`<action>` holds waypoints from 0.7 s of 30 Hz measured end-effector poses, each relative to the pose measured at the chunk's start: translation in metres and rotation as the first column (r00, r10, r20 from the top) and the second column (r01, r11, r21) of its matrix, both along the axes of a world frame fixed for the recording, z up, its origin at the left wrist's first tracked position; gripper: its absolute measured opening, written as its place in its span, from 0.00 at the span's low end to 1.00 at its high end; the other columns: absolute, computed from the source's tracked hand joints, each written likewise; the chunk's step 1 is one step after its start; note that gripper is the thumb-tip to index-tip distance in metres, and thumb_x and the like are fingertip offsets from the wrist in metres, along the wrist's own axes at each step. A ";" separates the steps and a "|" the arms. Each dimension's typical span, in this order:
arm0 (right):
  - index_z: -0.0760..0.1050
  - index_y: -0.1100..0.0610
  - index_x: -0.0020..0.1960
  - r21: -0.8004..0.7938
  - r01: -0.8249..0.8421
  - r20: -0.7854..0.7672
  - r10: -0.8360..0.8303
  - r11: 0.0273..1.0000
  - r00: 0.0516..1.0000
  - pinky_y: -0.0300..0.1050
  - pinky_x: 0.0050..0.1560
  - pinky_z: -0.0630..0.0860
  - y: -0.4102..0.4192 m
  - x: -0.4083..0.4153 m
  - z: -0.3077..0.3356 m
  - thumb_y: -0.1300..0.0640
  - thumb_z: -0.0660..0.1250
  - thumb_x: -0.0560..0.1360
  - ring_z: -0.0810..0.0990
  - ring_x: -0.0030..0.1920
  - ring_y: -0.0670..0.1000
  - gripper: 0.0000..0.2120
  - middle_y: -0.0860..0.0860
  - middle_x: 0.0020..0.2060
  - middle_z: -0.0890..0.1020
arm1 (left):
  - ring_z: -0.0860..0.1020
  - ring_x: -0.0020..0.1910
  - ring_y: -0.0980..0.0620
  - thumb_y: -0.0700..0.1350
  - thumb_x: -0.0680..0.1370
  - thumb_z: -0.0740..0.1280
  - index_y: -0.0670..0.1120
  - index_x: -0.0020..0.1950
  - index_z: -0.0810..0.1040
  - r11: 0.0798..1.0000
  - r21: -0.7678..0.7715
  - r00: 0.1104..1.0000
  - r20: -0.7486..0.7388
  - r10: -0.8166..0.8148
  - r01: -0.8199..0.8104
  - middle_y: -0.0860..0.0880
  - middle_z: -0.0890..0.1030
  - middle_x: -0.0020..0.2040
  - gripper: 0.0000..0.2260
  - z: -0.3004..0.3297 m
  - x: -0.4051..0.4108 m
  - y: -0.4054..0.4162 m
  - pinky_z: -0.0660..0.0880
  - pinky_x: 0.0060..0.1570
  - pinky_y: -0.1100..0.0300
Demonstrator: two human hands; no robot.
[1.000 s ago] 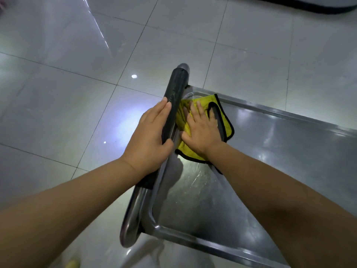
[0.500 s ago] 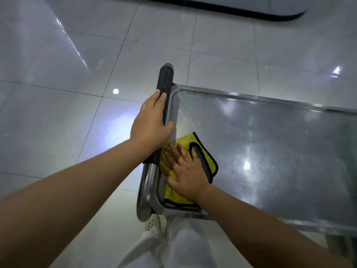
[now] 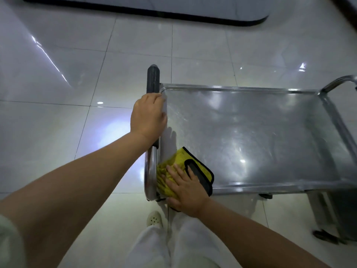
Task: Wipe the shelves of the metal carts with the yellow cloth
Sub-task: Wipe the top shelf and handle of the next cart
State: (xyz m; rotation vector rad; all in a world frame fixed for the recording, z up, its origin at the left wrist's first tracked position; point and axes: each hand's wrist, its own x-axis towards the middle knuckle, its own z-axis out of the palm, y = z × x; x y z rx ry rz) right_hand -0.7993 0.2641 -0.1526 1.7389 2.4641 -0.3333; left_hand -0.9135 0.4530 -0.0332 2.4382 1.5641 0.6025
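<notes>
Hiding cart corner: yellow cloth (image 3: 181,161)

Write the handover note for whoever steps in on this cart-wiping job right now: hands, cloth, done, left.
Left hand: grips the black handle of the metal cart, holding it steady.
Right hand: flat, fingers straight, pressing the yellow cloth down.
Cloth: on the top shelf, in the near corner at the handle end, against the rim.
Done: smear marks show on the shelf along the handle end, so that strip looks wiped.
Left: the rest of the top shelf out to the far handle. Any lower shelf is hidden from this view; check it.
</notes>
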 end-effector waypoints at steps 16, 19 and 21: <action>0.71 0.49 0.70 0.135 -0.127 0.034 0.123 0.983 0.992 0.62 0.64 0.68 -0.015 0.056 -0.011 0.39 0.72 0.64 0.70 0.70 0.56 0.37 0.53 0.70 0.72 | 0.57 0.75 0.40 0.44 0.69 0.74 0.40 0.63 0.76 1.000 -0.021 0.816 -0.578 -0.021 0.011 0.41 0.74 0.67 0.24 -0.022 -0.003 -0.122 0.42 0.74 0.47; 0.72 0.50 0.69 0.154 -0.131 0.020 0.129 0.979 0.991 0.62 0.65 0.66 -0.026 0.095 -0.012 0.40 0.57 0.69 0.70 0.70 0.57 0.31 0.53 0.69 0.72 | 0.54 0.76 0.41 0.43 0.72 0.70 0.40 0.65 0.75 1.000 0.005 0.766 -0.643 0.006 -0.004 0.41 0.72 0.69 0.22 -0.021 0.002 -0.127 0.42 0.74 0.48; 0.70 0.50 0.71 0.167 -0.142 0.029 0.139 0.976 0.990 0.63 0.66 0.64 -0.033 0.121 -0.015 0.41 0.60 0.69 0.69 0.71 0.57 0.31 0.54 0.70 0.71 | 0.53 0.76 0.41 0.44 0.71 0.71 0.40 0.66 0.75 1.000 0.010 0.748 -0.664 0.018 -0.016 0.41 0.71 0.70 0.24 -0.021 0.005 -0.130 0.43 0.74 0.47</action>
